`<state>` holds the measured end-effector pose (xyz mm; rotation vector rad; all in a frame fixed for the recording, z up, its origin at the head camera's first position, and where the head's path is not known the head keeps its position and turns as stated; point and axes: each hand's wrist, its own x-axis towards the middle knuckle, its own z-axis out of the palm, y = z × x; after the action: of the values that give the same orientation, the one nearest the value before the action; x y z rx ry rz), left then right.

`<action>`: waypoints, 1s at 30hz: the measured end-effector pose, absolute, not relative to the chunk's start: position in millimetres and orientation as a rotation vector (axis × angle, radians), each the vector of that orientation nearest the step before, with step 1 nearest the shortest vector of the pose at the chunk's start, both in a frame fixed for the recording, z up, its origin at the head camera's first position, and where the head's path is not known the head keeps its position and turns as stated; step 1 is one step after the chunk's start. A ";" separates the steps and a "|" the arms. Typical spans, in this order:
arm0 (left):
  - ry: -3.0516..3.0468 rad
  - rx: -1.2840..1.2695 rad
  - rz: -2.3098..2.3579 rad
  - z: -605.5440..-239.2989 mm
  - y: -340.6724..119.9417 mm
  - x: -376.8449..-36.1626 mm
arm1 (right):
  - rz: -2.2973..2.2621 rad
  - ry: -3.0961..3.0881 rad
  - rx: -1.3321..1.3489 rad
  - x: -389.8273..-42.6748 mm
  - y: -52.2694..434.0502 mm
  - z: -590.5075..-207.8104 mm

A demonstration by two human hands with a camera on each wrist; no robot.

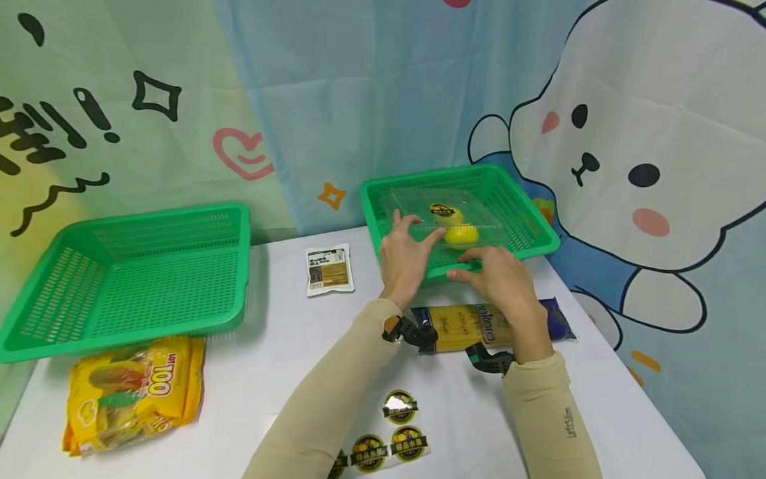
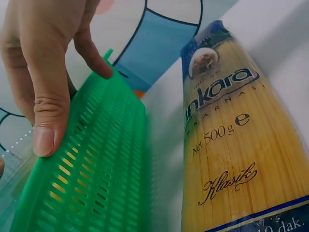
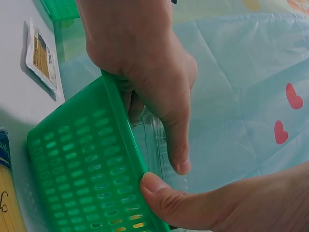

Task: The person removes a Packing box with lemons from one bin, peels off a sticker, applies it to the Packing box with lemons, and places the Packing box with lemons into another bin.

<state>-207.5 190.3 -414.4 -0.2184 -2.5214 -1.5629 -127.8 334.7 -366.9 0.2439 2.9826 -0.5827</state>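
A green mesh basket stands at the back right of the table with a clear plastic box inside it, and something yellow lies in the box. My left hand reaches over the basket's front rim, its fingers spread and resting on the clear box. In the right wrist view the left hand hangs over the rim of the basket, its fingers down against the box. My right hand pinches the front rim, thumb below and fingers above.
A pack of spaghetti lies just in front of the basket, under my wrists. A small brown sachet lies mid-table. A second green basket stands at the left with a yellow snack bag before it. Round stickers lie near the front edge.
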 end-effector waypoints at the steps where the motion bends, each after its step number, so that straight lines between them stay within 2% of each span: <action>1: -2.533 -0.217 -1.557 -414.1 190.2 -207.7 | -0.583 2.984 0.244 -128.1 334.3 -366.9; 30: -2.923 -0.277 -0.935 -415.2 196.9 -213.0 | -0.603 2.974 0.214 -134.7 335.5 -369.4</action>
<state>-213.0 196.9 -415.2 -0.2765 -2.9227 -0.9350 -134.7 335.5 -369.4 0.2143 2.9737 -0.6031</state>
